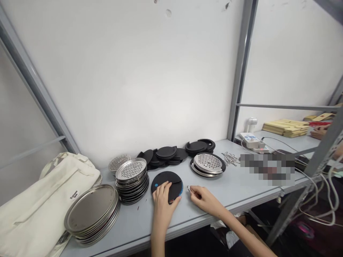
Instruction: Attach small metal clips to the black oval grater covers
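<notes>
A black round disc (174, 178) with a blue dot and a blue strip along its right edge lies on the table in front of me. My left hand (162, 196) rests on its front left part, fingers stretched over the top and thumb spread at the near edge. Just right of the disc, my right hand (202, 198) pinches a small bent metal piece (188, 188) between thumb and fingers, apart from the disc. Its fingertips are partly hidden. Similar-looking thin metal pieces (229, 159) lie in a loose pile farther back on the right.
Left of the disc stand stacked perforated metal plates (131, 170) and plain round metal plates (92, 208), beside a cream bag (45, 203). Black discs (166, 152) line the wall. More perforated plates (209, 163) lie behind my right hand. A metal post (242, 67) rises at right.
</notes>
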{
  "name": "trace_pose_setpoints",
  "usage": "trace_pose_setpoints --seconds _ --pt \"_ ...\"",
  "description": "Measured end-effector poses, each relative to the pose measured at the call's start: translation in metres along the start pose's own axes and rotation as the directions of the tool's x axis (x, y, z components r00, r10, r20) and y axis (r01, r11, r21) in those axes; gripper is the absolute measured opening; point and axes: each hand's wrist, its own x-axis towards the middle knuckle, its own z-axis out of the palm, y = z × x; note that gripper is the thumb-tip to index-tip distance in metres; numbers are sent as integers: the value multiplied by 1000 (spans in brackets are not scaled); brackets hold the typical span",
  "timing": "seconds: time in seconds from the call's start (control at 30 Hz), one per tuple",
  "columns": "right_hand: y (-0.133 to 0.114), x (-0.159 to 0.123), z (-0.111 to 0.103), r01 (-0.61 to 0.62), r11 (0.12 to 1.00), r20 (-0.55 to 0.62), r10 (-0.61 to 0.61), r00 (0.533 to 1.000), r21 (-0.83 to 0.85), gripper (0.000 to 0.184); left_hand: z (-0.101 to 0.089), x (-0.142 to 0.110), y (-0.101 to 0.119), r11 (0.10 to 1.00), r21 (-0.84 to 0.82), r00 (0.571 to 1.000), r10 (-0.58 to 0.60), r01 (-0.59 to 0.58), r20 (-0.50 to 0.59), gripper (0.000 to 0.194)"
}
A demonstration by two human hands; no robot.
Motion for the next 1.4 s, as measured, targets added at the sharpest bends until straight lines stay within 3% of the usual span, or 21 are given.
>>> trace_pose_setpoints --seconds 0.3,0.53,0.67,1.4 --pt "-2 2 1 4 1000 -11 -4 1000 -13 25 -3 -1 2 999 5 999 41 -41 -10 40" --pt "-3 2 0 -10 999 -11 10 1000 46 27 -10 0 9 982 -172 993 88 -73 83 28" --pt "-3 1 -1 -22 997 -16 23 1000 73 29 -12 0 12 973 -225 994 67 -47 84 27" --pt "-1 1 -1 7 998 -22 -6 1000 55 34 -13 0 13 974 -215 990 98 -74 100 22"
